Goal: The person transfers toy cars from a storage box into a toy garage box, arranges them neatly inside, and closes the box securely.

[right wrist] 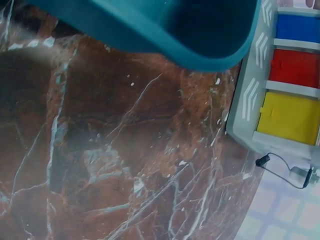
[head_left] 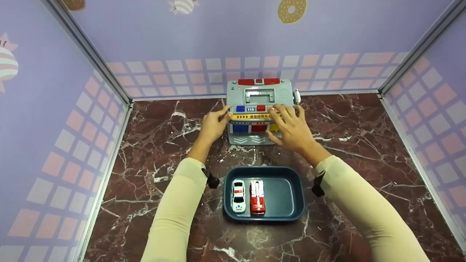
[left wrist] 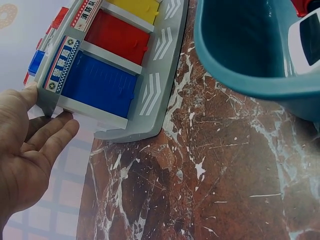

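Observation:
A grey toy garage (head_left: 260,94) stands near the back wall, with red lights on its roof and a handle there. Its front holds a blue door (left wrist: 100,82), a red door (right wrist: 295,67) and a yellow door (right wrist: 290,117). My left hand (head_left: 213,125) grips the garage's left front corner, thumb at the sign's end and fingers round the side. Over the right part of the roof edge spreads my right hand (head_left: 291,127); its fingertips rest near the yellow sign strip, the thumb pointing in front of the yellow door.
A dark teal tray (head_left: 291,218) sits in front of the garage. In its left half lie a white police car (head_left: 239,196) and a red fire truck (head_left: 257,198). Printed walls (head_left: 182,40) enclose the marbled tabletop (head_left: 164,145) at the back and both sides.

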A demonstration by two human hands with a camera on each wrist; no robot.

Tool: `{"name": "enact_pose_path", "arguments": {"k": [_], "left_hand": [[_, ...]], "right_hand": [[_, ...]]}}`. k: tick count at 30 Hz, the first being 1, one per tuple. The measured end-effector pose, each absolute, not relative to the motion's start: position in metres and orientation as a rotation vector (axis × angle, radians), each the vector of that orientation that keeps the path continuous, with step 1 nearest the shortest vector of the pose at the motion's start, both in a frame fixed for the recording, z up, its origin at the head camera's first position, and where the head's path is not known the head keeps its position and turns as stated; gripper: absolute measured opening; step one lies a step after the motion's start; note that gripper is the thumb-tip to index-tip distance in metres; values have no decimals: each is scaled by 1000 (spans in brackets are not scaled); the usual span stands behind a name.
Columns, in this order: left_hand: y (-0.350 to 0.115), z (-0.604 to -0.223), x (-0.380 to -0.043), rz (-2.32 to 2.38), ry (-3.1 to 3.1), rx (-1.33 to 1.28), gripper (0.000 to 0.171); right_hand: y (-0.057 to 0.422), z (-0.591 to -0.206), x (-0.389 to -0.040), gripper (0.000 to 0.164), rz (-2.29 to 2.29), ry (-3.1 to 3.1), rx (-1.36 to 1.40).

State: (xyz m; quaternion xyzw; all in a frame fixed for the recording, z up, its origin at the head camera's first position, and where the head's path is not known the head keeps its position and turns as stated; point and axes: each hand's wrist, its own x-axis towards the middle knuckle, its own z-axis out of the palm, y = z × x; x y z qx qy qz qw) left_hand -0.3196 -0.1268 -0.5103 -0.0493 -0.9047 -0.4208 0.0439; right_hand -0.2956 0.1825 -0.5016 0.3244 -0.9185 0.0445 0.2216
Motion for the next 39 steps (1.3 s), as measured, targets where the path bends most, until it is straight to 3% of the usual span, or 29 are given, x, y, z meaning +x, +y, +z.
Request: {"name": "enact_pose_path", "arguments": {"k": [28,39], "left_hand": [[-124,-511,-318,-1313,-2764,-147,43],[-126,-510,-318,-1342,-2752,-122,42]], "right_hand": [[155,-499,-299,72,220,-2663,1035],[148,-493,-300,84,211,-2670,1008]]}}
